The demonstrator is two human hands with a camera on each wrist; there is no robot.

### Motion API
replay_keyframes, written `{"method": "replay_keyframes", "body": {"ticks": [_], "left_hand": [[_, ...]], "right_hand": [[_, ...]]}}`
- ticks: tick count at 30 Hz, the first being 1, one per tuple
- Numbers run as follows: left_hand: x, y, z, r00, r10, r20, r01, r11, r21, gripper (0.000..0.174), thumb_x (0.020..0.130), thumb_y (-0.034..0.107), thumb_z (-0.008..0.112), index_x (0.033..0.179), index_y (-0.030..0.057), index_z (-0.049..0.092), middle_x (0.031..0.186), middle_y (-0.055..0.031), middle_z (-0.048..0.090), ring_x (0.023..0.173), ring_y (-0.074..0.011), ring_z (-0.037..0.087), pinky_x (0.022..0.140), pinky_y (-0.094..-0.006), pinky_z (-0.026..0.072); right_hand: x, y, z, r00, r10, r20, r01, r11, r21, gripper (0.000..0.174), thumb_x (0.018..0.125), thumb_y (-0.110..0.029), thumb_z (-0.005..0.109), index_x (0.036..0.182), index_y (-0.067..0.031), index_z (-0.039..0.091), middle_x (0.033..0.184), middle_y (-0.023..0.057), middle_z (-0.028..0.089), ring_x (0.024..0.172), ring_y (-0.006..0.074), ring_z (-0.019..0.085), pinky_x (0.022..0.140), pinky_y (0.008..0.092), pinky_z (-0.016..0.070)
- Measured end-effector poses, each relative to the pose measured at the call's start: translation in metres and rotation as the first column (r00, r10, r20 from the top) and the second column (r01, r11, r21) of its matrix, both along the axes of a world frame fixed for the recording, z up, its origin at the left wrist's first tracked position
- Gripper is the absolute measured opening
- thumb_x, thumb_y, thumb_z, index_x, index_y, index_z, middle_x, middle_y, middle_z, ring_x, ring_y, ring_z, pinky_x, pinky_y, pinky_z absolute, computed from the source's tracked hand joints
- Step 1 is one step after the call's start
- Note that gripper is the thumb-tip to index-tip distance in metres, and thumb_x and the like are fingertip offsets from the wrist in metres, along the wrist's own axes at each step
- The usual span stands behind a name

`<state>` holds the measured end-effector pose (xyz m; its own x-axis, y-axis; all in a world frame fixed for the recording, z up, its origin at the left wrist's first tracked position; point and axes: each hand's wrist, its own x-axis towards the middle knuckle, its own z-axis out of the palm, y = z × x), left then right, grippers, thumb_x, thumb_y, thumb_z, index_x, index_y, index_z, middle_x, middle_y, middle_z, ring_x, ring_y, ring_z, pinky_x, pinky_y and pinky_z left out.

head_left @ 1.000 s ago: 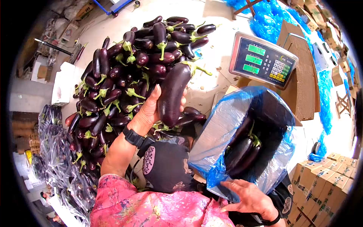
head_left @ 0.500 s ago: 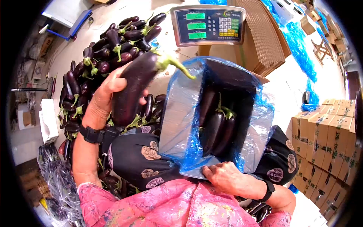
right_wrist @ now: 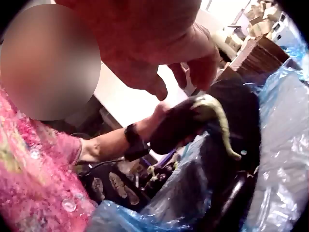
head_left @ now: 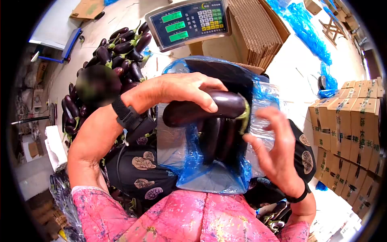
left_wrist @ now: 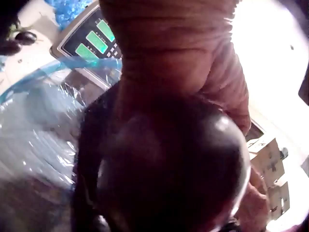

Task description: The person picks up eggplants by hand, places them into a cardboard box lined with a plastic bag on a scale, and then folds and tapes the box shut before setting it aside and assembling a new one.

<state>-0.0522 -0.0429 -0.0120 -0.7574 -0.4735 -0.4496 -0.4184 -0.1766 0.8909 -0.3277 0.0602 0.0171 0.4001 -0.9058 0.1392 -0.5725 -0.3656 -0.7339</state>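
Note:
My left hand point(head_left: 185, 88) grips a large dark purple eggplant point(head_left: 183, 114) from above, thumb across its near side. It lies crosswise over the carton lined with blue plastic point(head_left: 213, 181), its green stem point(head_left: 245, 117) pointing right. Seen from the left wrist, the rounded end of the eggplant point(left_wrist: 178, 169) fills the middle. Beside the stem, my right hand point(head_left: 278, 147) is raised with thumb and fingers spread, holding nothing. The right wrist view shows its fingers above the curved stem point(right_wrist: 223, 123). Inside the carton, more eggplants point(head_left: 211, 141) lie lengthwise, partly hidden under the held one.
A scale display point(head_left: 187, 24) with lit green readouts stands beyond the carton. Flattened cardboard point(head_left: 258, 36) is stacked beside it. An eggplant pile point(head_left: 125, 52) spreads over the floor at left. Taped cartons point(head_left: 342, 137) are stacked at right, near blue plastic film point(head_left: 304, 28).
My left hand has carried the eggplant from the pile side rightward over the carton and turned it crosswise. My right hand has left the liner's near edge and risen toward the stem.

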Motion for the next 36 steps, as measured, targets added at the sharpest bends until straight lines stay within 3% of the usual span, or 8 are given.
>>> {"method": "replay_keyframes", "body": {"ticks": [4, 8, 15, 17, 21, 25, 31, 36], "left_hand": [[-0.007, 0.019, 0.014, 0.865, 0.289, -0.409, -0.155, 0.931, 0.33, 0.091, 0.068, 0.021, 0.082, 0.147, -0.0027, 0.043, 0.139, -0.012, 0.057, 0.129, -0.0197, 0.053, 0.113, -0.0328, 0.0367], [0.006, 0.028, 0.017, 0.92, 0.233, -0.314, -0.153, 0.953, 0.261, 0.093, 0.071, 0.016, 0.082, 0.151, -0.0019, 0.038, 0.145, -0.0119, 0.053, 0.135, -0.0195, 0.047, 0.117, -0.0342, 0.0333], [0.0, 0.032, 0.0, 0.893, 0.405, -0.198, -0.402, 0.914, 0.058, 0.067, 0.086, 0.025, 0.074, 0.142, -0.0008, 0.048, 0.13, -0.0087, 0.061, 0.124, -0.0159, 0.054, 0.108, -0.032, 0.0421], [-0.001, 0.026, -0.012, 0.896, 0.426, -0.124, -0.438, 0.894, -0.098, 0.061, 0.088, 0.027, 0.071, 0.139, -0.0016, 0.054, 0.131, -0.0104, 0.063, 0.123, -0.018, 0.056, 0.107, -0.033, 0.043], [0.001, 0.012, -0.037, 0.924, 0.373, -0.087, -0.383, 0.901, -0.205, 0.061, 0.089, 0.032, 0.07, 0.138, -0.002, 0.057, 0.133, -0.0139, 0.064, 0.124, -0.0223, 0.057, 0.108, -0.0344, 0.0426], [-0.001, -0.006, -0.06, 0.981, 0.178, 0.075, -0.129, 0.893, -0.432, 0.063, 0.09, 0.04, 0.067, 0.136, -0.0033, 0.058, 0.13, -0.02, 0.065, 0.125, -0.0279, 0.058, 0.109, -0.0362, 0.0414], [-0.044, -0.027, -0.07, 0.963, -0.054, 0.263, 0.164, 0.895, -0.415, 0.069, 0.09, 0.047, 0.064, 0.14, 0.0002, 0.055, 0.137, -0.0238, 0.059, 0.132, -0.0352, 0.053, 0.112, -0.0403, 0.0388], [-0.065, -0.01, -0.154, 0.982, 0.115, 0.15, 0.024, 0.712, -0.701, 0.053, 0.088, 0.025, 0.07, 0.132, -0.0014, 0.056, 0.135, -0.0272, 0.056, 0.129, -0.0439, 0.05, 0.109, -0.0446, 0.0414]], "right_hand": [[-0.011, -0.021, -0.009, 0.943, -0.103, 0.315, -0.033, 0.917, 0.398, 0.067, 0.085, -0.023, 0.082, 0.14, -0.0016, 0.05, 0.123, 0.0116, 0.064, 0.115, 0.0214, 0.061, 0.094, 0.0329, 0.05], [-0.008, -0.026, -0.004, 0.849, -0.209, 0.486, -0.171, 0.761, 0.626, 0.021, 0.101, -0.018, 0.065, 0.109, -0.0002, 0.07, 0.09, 0.0023, 0.069, 0.079, 0.0078, 0.064, 0.074, 0.0235, 0.053], [0.009, -0.034, -0.042, 0.823, -0.357, 0.442, -0.067, 0.711, 0.7, 0.029, 0.105, -0.03, 0.055, 0.108, -0.0025, 0.066, 0.092, 0.0018, 0.065, 0.076, 0.0089, 0.06, 0.071, 0.0242, 0.0499], [0.016, -0.029, -0.055, 0.885, -0.326, 0.332, 0.036, 0.759, 0.65, 0.033, 0.105, -0.029, 0.056, 0.117, 0.0018, 0.06, 0.094, 0.0058, 0.064, 0.08, 0.0115, 0.062, 0.075, 0.0279, 0.0529], [0.016, -0.008, -0.066, 0.975, -0.056, -0.215, 0.073, 0.995, 0.073, 0.048, 0.098, -0.013, 0.058, 0.137, 0.0098, 0.042, 0.118, 0.0316, 0.056, 0.106, 0.0488, 0.058, 0.086, 0.0494, 0.0515], [0.013, 0.008, -0.063, 0.796, 0.118, -0.594, -0.076, 0.992, 0.096, 0.059, 0.091, -0.016, 0.067, 0.14, 0.0061, 0.044, 0.108, 0.0205, 0.06, 0.097, 0.0365, 0.062, 0.079, 0.0434, 0.0534], [0.017, 0.015, -0.074, 0.749, 0.286, -0.598, -0.255, 0.957, 0.138, 0.05, 0.086, -0.019, 0.071, 0.127, 0.0051, 0.058, 0.102, 0.0155, 0.06, 0.099, 0.033, 0.059, 0.083, 0.0401, 0.05], [0.013, 0.016, -0.092, 0.641, 0.243, -0.728, -0.359, 0.933, -0.005, 0.051, 0.082, -0.02, 0.07, 0.125, 0.0053, 0.06, 0.126, 0.0193, 0.058, 0.115, 0.0332, 0.053, 0.098, 0.0436, 0.0429]]}}
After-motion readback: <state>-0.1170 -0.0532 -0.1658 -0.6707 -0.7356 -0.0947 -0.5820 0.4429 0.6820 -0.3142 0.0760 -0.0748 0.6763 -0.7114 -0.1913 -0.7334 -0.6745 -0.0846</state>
